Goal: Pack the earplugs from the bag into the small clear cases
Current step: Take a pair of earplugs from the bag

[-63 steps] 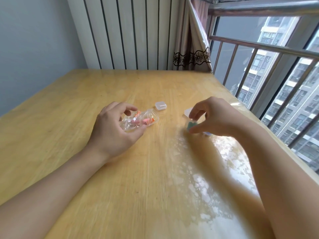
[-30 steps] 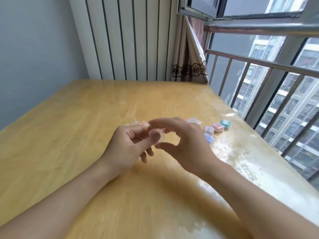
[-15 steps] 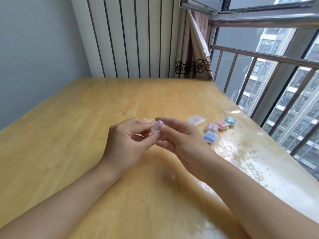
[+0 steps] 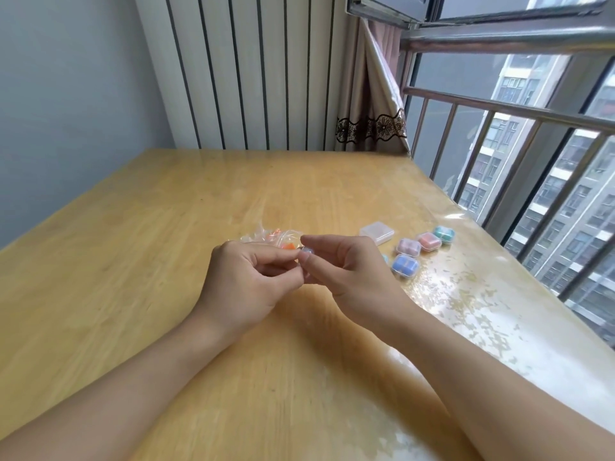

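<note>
My left hand (image 4: 248, 282) and my right hand (image 4: 346, 272) meet above the table's middle, both pinching a small clear case (image 4: 307, 251) between thumbs and forefingers. Only its top edge shows; whether its lid is up I cannot tell. Just behind my left hand lies the clear bag (image 4: 271, 236) with orange earplugs inside. To the right stand filled cases: a blue one (image 4: 404, 265), a pale pink one (image 4: 408, 246), a red one (image 4: 428, 241) and a teal one (image 4: 444, 234). An empty clear case (image 4: 376, 232) sits behind them.
The wooden table (image 4: 166, 227) has a glossy cover and its right edge runs along a window with a metal railing (image 4: 499, 108). A white radiator (image 4: 253, 71) and a curtain (image 4: 372, 104) stand at the far end.
My right hand left the cases at the right and my left let go of the bag; both came together on one small clear case. The camera tilted up.
</note>
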Motion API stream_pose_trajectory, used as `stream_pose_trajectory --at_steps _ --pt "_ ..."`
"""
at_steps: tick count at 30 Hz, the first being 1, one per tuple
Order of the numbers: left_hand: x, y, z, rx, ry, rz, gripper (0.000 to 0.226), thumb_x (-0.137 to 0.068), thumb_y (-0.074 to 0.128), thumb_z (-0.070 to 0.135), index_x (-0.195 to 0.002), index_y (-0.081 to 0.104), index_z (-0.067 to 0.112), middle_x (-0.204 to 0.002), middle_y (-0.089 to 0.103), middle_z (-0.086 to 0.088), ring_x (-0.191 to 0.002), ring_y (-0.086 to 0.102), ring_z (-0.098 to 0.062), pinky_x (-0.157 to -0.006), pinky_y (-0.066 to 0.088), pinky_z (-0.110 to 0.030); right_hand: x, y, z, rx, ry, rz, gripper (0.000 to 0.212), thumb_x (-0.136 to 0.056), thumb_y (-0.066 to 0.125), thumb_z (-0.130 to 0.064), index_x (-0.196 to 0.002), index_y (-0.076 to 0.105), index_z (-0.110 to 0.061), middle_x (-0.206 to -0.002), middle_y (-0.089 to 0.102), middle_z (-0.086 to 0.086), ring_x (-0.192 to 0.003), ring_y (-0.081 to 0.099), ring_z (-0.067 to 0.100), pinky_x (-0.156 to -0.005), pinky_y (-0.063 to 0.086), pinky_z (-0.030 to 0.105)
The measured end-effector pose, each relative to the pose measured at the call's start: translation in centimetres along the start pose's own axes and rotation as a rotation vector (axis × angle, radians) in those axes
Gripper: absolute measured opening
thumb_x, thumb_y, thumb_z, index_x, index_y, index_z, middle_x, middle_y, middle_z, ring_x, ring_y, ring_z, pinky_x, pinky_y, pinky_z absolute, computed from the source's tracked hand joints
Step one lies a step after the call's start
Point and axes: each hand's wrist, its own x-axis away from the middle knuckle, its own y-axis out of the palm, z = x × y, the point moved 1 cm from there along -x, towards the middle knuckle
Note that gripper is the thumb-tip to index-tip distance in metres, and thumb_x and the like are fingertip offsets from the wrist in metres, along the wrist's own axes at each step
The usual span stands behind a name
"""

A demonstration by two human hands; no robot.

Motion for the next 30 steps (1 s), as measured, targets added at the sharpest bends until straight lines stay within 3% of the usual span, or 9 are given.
stream_pose_trajectory --at_steps 4,7,12,15,17,19,24,27,30 --pt "0.0 0.1 -0.2 -0.053 -0.027 -0.004 0.013 -0.080 0.082 0.011 -0.087 0.084 0.021 -0.072 0.078 0.004 -0.080 0.078 -0.021 -0.080 0.062 -0.043 0.0 -0.3 -0.1 0.099 0.004 -0.030 0.045 -0.100 0.061 -0.013 -0.140 0.053 0.004 -0.114 0.075 0.011 -0.097 0.076 0.015 -0.093 0.058 0.027" --pt "0.0 0.1 0.0 -0.097 -0.013 0.012 0.010 -0.081 0.080 0.014 -0.084 0.084 0.023 -0.067 0.077 0.001 -0.075 0.077 -0.026 -0.077 0.062 -0.040 0.0 -0.3 -0.2 0.110 -0.007 -0.046 0.037 -0.101 0.058 -0.009 -0.136 0.056 0.005 -0.103 0.076 0.007 -0.093 0.075 0.015 -0.094 0.059 0.032" --pt "-0.9 -1.0 -0.1 0.089 -0.219 0.078 0.010 -0.087 0.073 0.007 -0.090 0.080 0.012 -0.070 0.077 -0.009 -0.067 0.076 -0.021 -0.061 0.060 -0.022 -0.3 -0.8 -0.5 -0.007 0.047 -0.024 0.034 -0.103 0.046 0.001 -0.134 0.057 0.005 -0.094 0.072 0.013 -0.087 0.072 0.023 -0.089 0.061 0.035" --pt "-0.6 -0.7 0.2 0.164 -0.250 -0.023 0.008 -0.090 0.070 0.009 -0.097 0.075 0.008 -0.064 0.073 -0.013 -0.059 0.072 -0.022 -0.056 0.058 -0.026 -0.9 -1.9 -1.0 -0.030 0.100 0.001 0.031 -0.099 0.052 0.003 -0.128 0.062 0.003 -0.102 0.075 0.023 -0.078 0.075 0.023 -0.085 0.063 0.037" --pt "-0.3 -0.2 0.1 0.070 -0.243 -0.087 0.004 -0.088 0.072 0.007 -0.085 0.074 0.004 -0.059 0.070 -0.015 -0.052 0.067 -0.023 -0.053 0.056 -0.032 -0.9 -2.6 -1.1 0.057 0.121 -0.028 0.026 -0.095 0.060 0.003 -0.121 0.066 0.003 -0.098 0.075 0.026 -0.072 0.073 0.022 -0.078 0.064 0.037" --pt "-0.2 0.1 0.0 -0.113 -0.206 -0.174 0.015 -0.082 0.079 0.016 -0.072 0.072 0.006 -0.053 0.068 -0.012 -0.044 0.061 -0.019 -0.053 0.051 -0.032 -0.9 -3.0 -0.9 0.212 0.131 -0.067 0.022 -0.092 0.063 0.003 -0.113 0.069 0.001 -0.091 0.075 0.025 -0.069 0.072 0.022 -0.066 0.064 0.033" --pt "0.1 -0.3 0.7 -0.346 -0.155 -0.298 0.042 -0.072 0.085 0.043 -0.055 0.069 0.008 -0.044 0.062 -0.001 -0.036 0.049 -0.003 -0.054 0.036 -0.012 -1.1 -3.8 -1.0 0.424 0.166 -0.143 0.017 -0.085 0.076 -0.007 -0.102 0.073 -0.004 -0.082 0.075 0.023 -0.062 0.069 0.023 -0.050 0.055 0.027" --pt "-0.7 -1.0 0.0 -0.276 -0.033 -0.045 0.044 -0.078 0.083 0.041 -0.051 0.065 0.010 -0.040 0.045 0.010 -0.043 0.042 -0.003 -0.057 0.039 -0.013 -1.1 -4.2 -1.3 0.536 0.119 -0.171 0.017 -0.085 0.079 -0.017 -0.100 0.074 -0.012 -0.075 0.077 0.011 -0.067 0.074 0.030 -0.049 0.053 0.026" --pt "-2.3 -2.5 -1.3 -0.255 0.037 0.314 0.016 -0.084 0.075 0.029 -0.071 0.073 0.019 -0.057 0.059 0.006 -0.054 0.049 -0.004 -0.053 0.038 -0.013 -1.1 -4.4 -1.4 0.634 0.059 -0.156 0.022 -0.084 0.080 -0.025 -0.102 0.075 -0.014 -0.079 0.077 0.003 -0.066 0.075 0.027 -0.055 0.060 0.032"
